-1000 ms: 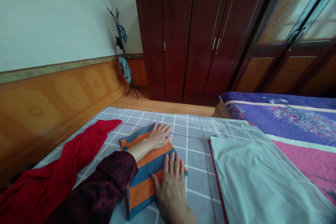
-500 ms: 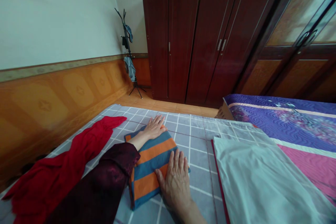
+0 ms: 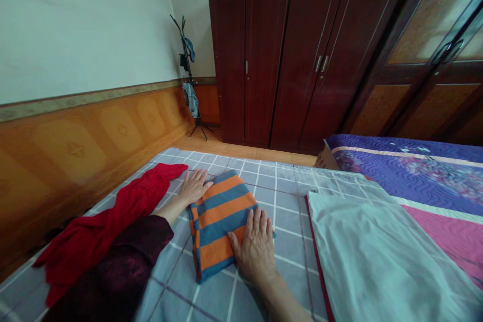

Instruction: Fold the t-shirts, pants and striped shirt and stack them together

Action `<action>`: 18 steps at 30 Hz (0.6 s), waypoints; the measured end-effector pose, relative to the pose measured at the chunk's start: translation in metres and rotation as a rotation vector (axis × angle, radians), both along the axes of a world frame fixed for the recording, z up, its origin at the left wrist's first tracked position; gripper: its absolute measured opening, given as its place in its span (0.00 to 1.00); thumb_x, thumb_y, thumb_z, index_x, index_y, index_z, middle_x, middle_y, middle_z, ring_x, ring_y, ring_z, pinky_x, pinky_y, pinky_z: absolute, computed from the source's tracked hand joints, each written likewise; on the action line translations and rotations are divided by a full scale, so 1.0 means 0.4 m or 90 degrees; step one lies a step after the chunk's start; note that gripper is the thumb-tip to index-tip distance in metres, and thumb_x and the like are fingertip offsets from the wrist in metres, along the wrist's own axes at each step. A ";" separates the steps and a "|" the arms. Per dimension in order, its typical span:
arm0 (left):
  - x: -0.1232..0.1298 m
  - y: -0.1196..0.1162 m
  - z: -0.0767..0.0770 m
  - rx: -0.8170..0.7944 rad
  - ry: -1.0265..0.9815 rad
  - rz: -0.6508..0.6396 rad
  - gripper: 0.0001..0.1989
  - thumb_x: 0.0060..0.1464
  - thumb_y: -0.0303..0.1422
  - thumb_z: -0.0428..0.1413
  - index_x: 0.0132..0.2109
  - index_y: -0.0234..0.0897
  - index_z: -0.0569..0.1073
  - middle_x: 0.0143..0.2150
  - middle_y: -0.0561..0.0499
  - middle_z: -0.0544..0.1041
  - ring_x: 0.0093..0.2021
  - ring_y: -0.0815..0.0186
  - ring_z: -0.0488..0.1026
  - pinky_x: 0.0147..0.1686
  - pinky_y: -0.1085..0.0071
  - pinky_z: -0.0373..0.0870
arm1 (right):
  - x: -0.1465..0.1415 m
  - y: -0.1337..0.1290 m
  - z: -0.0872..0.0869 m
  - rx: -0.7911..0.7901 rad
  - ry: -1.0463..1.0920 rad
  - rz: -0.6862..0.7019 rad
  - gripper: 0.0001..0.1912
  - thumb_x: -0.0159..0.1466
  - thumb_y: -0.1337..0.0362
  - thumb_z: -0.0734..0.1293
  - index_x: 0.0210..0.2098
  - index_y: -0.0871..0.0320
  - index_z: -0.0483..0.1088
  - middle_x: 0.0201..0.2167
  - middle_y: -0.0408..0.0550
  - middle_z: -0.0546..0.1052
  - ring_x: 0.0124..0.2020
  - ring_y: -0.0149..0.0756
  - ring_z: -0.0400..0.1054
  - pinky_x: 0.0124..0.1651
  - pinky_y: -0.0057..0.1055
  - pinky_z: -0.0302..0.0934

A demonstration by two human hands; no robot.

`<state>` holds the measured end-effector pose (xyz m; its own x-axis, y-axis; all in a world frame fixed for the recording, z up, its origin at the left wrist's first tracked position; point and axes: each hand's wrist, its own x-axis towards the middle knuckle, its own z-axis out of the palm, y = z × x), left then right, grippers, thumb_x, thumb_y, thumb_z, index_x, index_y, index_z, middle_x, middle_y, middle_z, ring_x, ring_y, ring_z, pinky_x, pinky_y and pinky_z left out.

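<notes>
A folded cloth with orange and blue-grey stripes [image 3: 222, 221] lies flat on the grey checked bedspread [image 3: 287, 216]. My left hand [image 3: 194, 188] rests with spread fingers at the cloth's upper left edge, its fingertips pointing away from me. Flat on the lower right part of the cloth is my right hand [image 3: 256, 246], its thumb apart from the other fingers. Neither hand grips anything. To the left of my left hand, a crumpled red cloth [image 3: 128, 206] stretches across the bedspread, partly hidden by my dark sleeve.
A pale green cloth with a red edge [image 3: 370, 251] lies at the right. Beyond it is a bed with a purple and pink cover [image 3: 400, 171]. Dark red wardrobes [image 3: 256, 60] and a coat stand [image 3: 192, 80] stand at the back.
My left hand has moved left, from the top of the striped cloth to its left edge, uncovering more stripes. My right hand stays on the lower right part. The view has shifted slightly.
</notes>
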<state>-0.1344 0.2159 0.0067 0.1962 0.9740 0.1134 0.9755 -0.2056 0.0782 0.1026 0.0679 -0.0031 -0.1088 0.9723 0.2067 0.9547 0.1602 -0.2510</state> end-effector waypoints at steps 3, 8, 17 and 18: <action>0.005 -0.053 -0.002 0.013 0.001 -0.025 0.32 0.62 0.48 0.37 0.68 0.38 0.44 0.69 0.45 0.46 0.68 0.56 0.39 0.63 0.54 0.36 | 0.002 0.001 -0.008 0.024 0.005 0.024 0.41 0.63 0.43 0.54 0.62 0.71 0.54 0.64 0.67 0.51 0.65 0.57 0.42 0.63 0.51 0.36; 0.004 -0.134 -0.023 0.010 -0.004 0.013 0.31 0.62 0.47 0.36 0.67 0.36 0.48 0.67 0.41 0.52 0.67 0.51 0.46 0.61 0.50 0.44 | 0.008 0.003 -0.012 0.041 0.008 0.052 0.37 0.65 0.45 0.54 0.63 0.68 0.55 0.64 0.63 0.53 0.65 0.54 0.44 0.64 0.48 0.36; 0.009 -0.228 -0.060 0.040 -0.026 0.081 0.26 0.63 0.40 0.37 0.64 0.35 0.57 0.67 0.42 0.55 0.67 0.53 0.47 0.61 0.51 0.49 | 0.001 -0.004 0.003 0.036 -0.023 0.024 0.38 0.65 0.46 0.55 0.63 0.69 0.54 0.63 0.65 0.54 0.65 0.56 0.44 0.64 0.48 0.36; 0.011 -0.232 -0.059 0.044 -0.029 0.096 0.25 0.63 0.39 0.37 0.63 0.33 0.58 0.66 0.40 0.55 0.66 0.51 0.48 0.60 0.50 0.49 | 0.000 -0.004 0.003 0.035 -0.026 0.015 0.38 0.64 0.46 0.55 0.62 0.70 0.54 0.63 0.66 0.54 0.64 0.57 0.44 0.63 0.48 0.36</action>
